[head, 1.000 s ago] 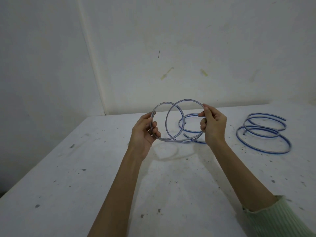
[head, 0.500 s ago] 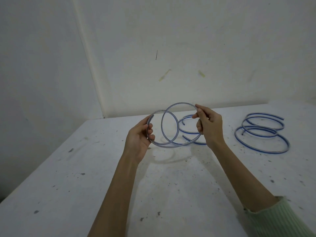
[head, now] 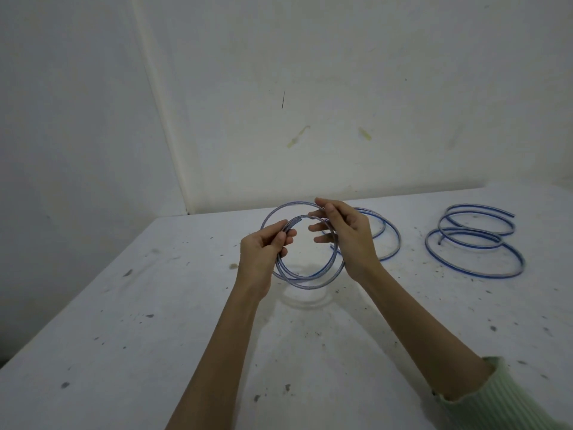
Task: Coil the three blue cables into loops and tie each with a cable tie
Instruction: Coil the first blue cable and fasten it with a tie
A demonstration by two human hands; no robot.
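Looking down through the head view, I see the held cable [head: 305, 276] raised at frame centre above the bench [head: 155, 321], its turns standing nearly upright and facing me. My left hand [head: 263, 252] grips the left side, fingers [head: 286, 234] curled round the overlapping turns. My right hand [head: 347, 237] pinches the top arc, lower fingers spread loose. I judge the right hand must bring its larger turn leftward onto the smaller one. Two more cables, second cable [head: 387, 243] and third cable [head: 474, 246], lie right of centre.
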